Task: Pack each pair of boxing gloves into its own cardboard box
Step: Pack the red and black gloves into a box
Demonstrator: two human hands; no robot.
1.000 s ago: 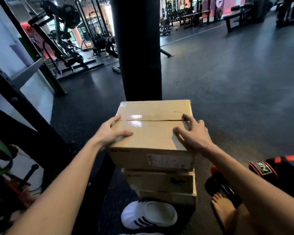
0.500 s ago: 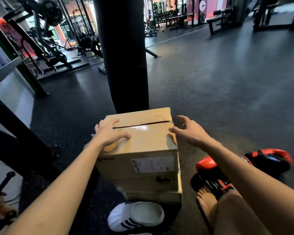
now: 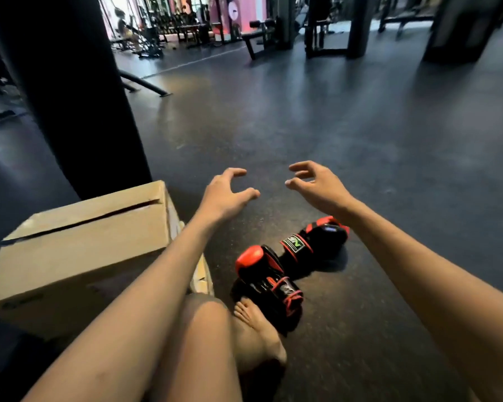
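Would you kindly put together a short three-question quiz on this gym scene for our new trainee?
1. True or false: the left hand rests on the cardboard box.
2. Where do the boxing gloves lie? A) inside the box B) on the floor C) in the right hand
3. Fill in: the box's top flaps are ____.

Key: 1 false, both hands hang open in the air, holding nothing. 2 B, right of the box, beside a bare foot. 3 closed.

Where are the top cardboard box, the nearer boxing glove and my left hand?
top cardboard box (image 3: 82, 250), head view, on its closed top flap
nearer boxing glove (image 3: 269, 281), head view, on its black-and-red body
left hand (image 3: 224, 195), head view, on its back
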